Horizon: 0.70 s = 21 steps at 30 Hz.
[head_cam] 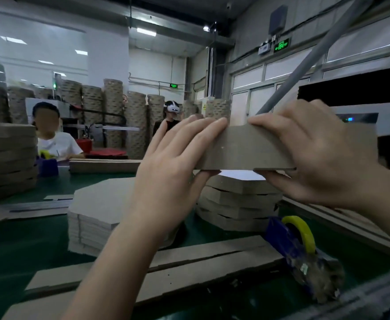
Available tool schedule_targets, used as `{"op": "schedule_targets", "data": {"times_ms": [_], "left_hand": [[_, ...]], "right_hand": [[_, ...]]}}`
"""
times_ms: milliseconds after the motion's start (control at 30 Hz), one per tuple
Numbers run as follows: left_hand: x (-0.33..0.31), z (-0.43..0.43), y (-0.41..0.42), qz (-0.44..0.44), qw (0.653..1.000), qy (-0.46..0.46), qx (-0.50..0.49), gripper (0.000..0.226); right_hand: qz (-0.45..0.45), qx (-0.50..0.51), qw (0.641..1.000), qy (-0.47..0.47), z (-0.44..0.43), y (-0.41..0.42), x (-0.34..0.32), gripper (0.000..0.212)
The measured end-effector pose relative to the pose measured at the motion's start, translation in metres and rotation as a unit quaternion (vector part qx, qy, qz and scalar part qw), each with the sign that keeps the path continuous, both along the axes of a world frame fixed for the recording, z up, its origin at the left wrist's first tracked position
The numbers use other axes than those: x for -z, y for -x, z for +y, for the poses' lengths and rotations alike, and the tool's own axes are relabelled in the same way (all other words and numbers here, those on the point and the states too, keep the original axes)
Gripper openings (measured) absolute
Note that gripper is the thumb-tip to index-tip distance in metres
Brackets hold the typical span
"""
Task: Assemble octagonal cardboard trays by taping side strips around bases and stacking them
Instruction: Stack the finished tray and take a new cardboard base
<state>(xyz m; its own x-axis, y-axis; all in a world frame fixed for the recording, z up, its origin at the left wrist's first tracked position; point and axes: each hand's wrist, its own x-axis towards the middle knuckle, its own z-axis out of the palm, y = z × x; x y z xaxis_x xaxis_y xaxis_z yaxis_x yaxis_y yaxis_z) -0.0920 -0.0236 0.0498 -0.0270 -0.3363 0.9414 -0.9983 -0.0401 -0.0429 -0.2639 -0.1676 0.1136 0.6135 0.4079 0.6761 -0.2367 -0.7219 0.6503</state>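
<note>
The left hand (pixel 173 162) and right hand (pixel 316 153) pinch a cardboard side strip (pixel 254 146), fingers over its top and thumbs beneath. It is raised above the stacked trays (pixel 237 199) on the green surface (pixel 28 250).

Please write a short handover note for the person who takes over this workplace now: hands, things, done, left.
Left hand and right hand: both pinch the cardboard tray, raised above the stack of trays.
Octagonal bases stacked left of it; side strips lie nearest; tape dispenser to the right.
Done: several trays stacked. Left: probably set this tray on the stack, then tape the next.
</note>
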Motion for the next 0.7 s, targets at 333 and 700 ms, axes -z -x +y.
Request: {"op": "schedule_targets", "data": {"times_ms": [333,700], "left_hand": [[0.071,-0.054,-0.098,0.147,0.988,-0.037,-0.029,0.041],[0.091,-0.061,-0.156,0.155,0.982,-0.066,-0.082,0.026]], "right_hand": [[-0.050,0.054,0.997,0.015,-0.149,-0.090,0.051,0.052],[-0.018,0.207,0.972,-0.107,-0.239,-0.192,0.109,0.072]]}}
